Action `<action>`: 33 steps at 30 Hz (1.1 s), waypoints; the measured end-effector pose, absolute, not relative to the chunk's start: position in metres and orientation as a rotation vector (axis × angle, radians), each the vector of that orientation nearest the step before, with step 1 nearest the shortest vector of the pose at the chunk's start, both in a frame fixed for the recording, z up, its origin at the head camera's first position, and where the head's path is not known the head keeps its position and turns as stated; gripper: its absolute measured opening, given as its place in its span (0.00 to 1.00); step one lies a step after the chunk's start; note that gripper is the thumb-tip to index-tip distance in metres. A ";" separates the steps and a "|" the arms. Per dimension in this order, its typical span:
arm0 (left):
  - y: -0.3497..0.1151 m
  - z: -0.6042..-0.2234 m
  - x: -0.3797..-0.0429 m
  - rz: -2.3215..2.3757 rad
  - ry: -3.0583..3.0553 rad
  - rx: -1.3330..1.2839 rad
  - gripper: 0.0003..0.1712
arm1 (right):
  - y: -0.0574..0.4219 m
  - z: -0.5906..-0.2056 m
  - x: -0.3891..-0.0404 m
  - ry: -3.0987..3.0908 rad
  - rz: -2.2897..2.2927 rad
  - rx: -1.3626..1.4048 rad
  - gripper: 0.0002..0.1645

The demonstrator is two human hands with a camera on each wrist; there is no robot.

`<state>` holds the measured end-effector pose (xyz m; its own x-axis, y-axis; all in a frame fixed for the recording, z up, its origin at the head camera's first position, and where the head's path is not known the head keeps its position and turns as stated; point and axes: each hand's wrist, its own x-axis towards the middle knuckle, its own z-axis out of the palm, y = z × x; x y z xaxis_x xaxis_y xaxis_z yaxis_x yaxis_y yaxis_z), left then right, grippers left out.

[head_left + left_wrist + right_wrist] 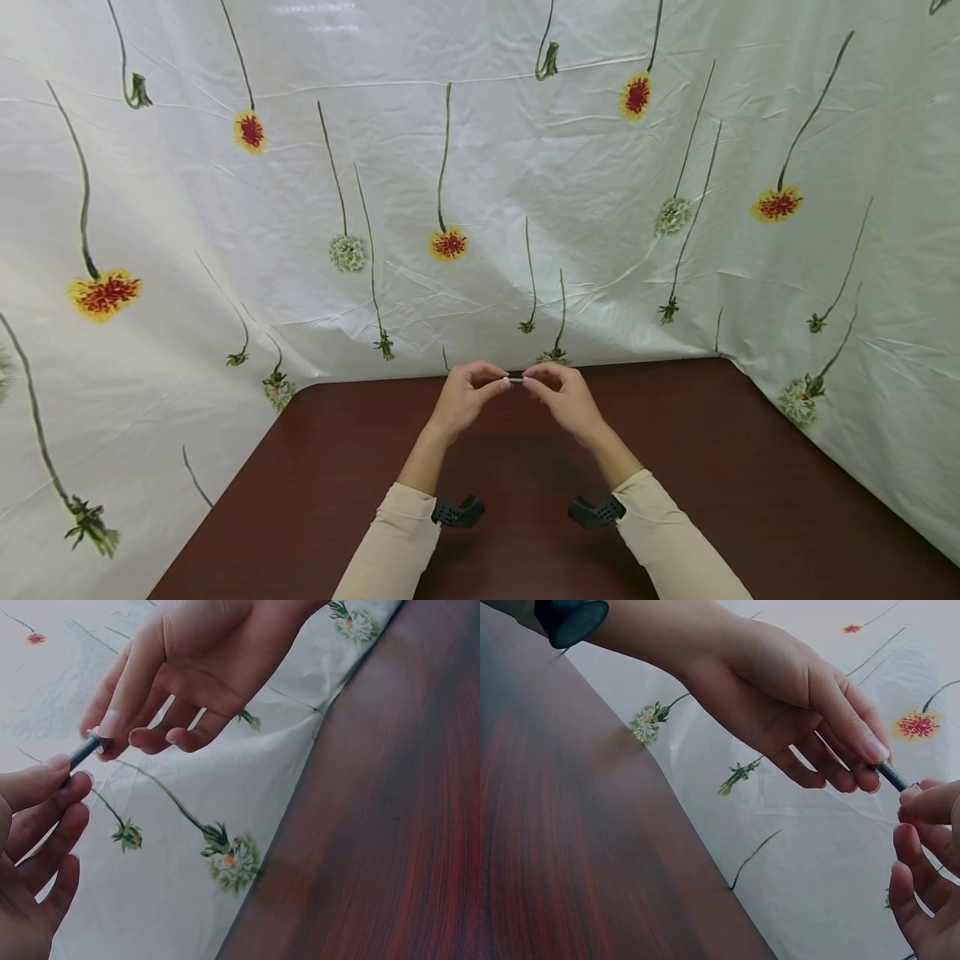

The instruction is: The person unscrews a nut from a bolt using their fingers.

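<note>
A short threaded metal bolt (516, 380) is held level between both hands, above the far part of the table. My left hand (461, 402) pinches one end of its shank between thumb and fingertips. At the other end, my right hand (567, 403) pinches with thumb and forefinger, its remaining fingers loosely bent. In the left wrist view, the dark threads of the bolt (82, 753) show between the two thumbs. A wider, shiny piece sits at the right fingertips; whether it is a head or a nut I cannot tell. The right wrist view shows the same bolt (892, 777) from the other side.
Below the hands lies a dark red-brown wooden table (337, 467). A white cloth (285, 217) printed with flowers hangs behind it and along both sides. Each forearm carries a black wrist mount, the left mount (459, 512) and the right mount (596, 512).
</note>
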<state>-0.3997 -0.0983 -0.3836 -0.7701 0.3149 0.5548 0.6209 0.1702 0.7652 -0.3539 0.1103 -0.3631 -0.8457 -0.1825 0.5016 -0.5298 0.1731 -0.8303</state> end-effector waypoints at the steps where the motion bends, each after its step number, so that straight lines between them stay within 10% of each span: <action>1: -0.098 -0.383 -0.400 -1.635 -2.181 -0.898 0.06 | 0.111 -0.363 -0.354 -2.161 1.722 0.695 0.10; 33: -0.099 -0.384 -0.400 -1.661 -2.188 -0.881 0.08 | 0.111 -0.362 -0.351 -2.174 1.686 0.736 0.14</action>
<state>-0.3997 -0.0988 -0.3841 -0.7839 0.3092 0.5385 0.6017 0.1642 0.7817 -0.3511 0.1109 -0.3623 -0.8265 -0.2150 0.5203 -0.5574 0.1833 -0.8097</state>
